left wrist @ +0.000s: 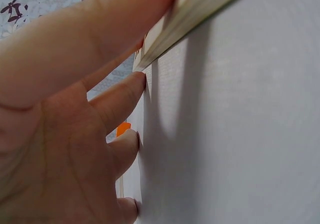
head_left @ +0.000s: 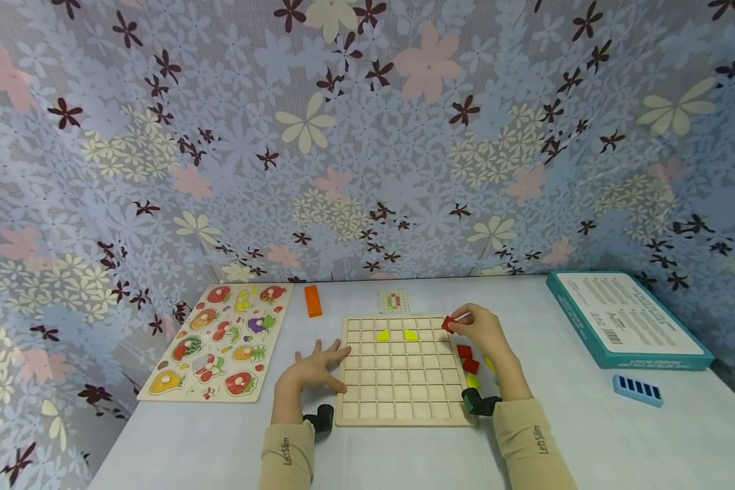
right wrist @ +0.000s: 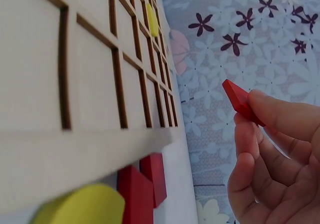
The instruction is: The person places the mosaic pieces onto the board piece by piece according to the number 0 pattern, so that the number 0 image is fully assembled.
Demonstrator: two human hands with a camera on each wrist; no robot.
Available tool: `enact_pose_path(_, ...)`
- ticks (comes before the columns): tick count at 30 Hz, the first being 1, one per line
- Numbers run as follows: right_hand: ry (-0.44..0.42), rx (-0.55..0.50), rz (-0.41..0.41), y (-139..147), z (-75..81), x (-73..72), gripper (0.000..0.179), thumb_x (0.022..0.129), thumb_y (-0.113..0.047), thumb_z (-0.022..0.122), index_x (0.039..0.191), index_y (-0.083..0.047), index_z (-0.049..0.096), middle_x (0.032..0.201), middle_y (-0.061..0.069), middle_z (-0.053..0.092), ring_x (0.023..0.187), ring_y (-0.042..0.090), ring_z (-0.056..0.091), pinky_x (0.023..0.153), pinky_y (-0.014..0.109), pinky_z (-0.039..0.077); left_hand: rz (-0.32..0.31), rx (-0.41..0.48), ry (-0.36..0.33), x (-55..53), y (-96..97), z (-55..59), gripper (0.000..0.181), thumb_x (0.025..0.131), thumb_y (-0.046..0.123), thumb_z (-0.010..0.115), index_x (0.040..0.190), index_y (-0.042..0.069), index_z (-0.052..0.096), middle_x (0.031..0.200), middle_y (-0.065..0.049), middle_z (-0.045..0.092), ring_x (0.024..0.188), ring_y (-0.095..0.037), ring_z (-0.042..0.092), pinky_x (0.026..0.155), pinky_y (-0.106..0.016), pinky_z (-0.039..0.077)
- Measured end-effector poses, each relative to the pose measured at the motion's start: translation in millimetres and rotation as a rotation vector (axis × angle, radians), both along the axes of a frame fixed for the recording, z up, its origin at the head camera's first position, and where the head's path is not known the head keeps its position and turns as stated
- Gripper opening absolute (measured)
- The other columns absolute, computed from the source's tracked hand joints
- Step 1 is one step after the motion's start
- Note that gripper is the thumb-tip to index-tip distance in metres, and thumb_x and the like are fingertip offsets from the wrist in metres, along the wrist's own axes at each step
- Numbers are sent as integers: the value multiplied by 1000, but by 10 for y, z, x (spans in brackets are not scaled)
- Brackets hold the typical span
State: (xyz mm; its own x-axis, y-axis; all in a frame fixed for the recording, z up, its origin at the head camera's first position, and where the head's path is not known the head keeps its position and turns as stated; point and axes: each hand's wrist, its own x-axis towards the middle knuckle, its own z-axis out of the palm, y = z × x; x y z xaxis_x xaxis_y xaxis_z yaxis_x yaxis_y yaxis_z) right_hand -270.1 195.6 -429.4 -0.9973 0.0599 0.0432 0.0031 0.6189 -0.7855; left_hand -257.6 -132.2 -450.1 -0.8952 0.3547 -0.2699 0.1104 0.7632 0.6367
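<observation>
A wooden grid board (head_left: 403,393) lies on the white table, with two yellow pieces (head_left: 411,335) set in cells of an upper row. My right hand (head_left: 482,332) pinches a red square tile (head_left: 448,324) between thumb and fingers, near the board's upper right corner; the right wrist view shows the tile (right wrist: 240,101) held tilted. Spread fingers of my left hand (head_left: 311,371) touch the board's left edge, and the left wrist view has the thumb (left wrist: 90,38) against that edge. Red tiles (head_left: 470,366) and yellow pieces (head_left: 473,381) lie beside the board's right edge.
A small pattern card (head_left: 394,301) lies behind the board. To the left are a fruit puzzle board (head_left: 216,344) and an orange block (head_left: 313,301). A teal box (head_left: 631,320) and a blue slotted block (head_left: 638,390) stand at the right. A flowered cloth hangs behind.
</observation>
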Motion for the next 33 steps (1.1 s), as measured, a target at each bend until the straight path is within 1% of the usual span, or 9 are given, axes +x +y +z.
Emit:
enact_pose_path(7, 21, -11, 43, -89, 12, 11, 18, 86, -13, 64, 100, -1, 62, 88, 14, 66, 79, 27, 61, 64, 33, 49, -10, 0, 2, -5, -5, 2, 81, 66, 17, 81, 138, 17, 44, 151, -7, 25, 140, -39, 0, 102, -66, -14)
enact_pose_path(11, 23, 9, 38, -141, 16, 0, 16, 86, -13, 64, 98, -3, 63, 88, 12, 65, 78, 26, 60, 63, 32, 48, -18, 8, 1, -8, -13, 4, 82, 66, 17, 81, 139, 16, 43, 152, -8, 24, 140, -40, -1, 102, -66, -14)
enact_pose_path(19, 24, -17, 82, -280, 30, -27, 15, 85, -12, 65, 98, -4, 64, 88, 11, 65, 79, 28, 61, 64, 33, 50, -17, 3, -5, -14, -19, 5, 82, 67, 18, 81, 139, 17, 43, 152, -7, 23, 140, -39, -1, 102, -66, -14)
enact_pose_path(27, 39, 11, 98, -401, 28, -77, 16, 85, -13, 65, 99, -5, 65, 89, 10, 66, 78, 25, 61, 66, 35, 51, -21, 3, -5, -6, -12, 12, 81, 66, 17, 81, 139, 16, 44, 152, -8, 23, 140, -40, -1, 102, -66, -13)
enact_pose_path(33, 32, 6, 124, -498, 34, -122, 17, 85, -9, 64, 100, -2, 66, 90, 12, 66, 80, 24, 61, 70, 37, 52, -22, 2, 1, -9, -13, 16, 82, 66, 17, 81, 139, 16, 44, 152, -9, 23, 140, -40, 0, 102, -67, -14)
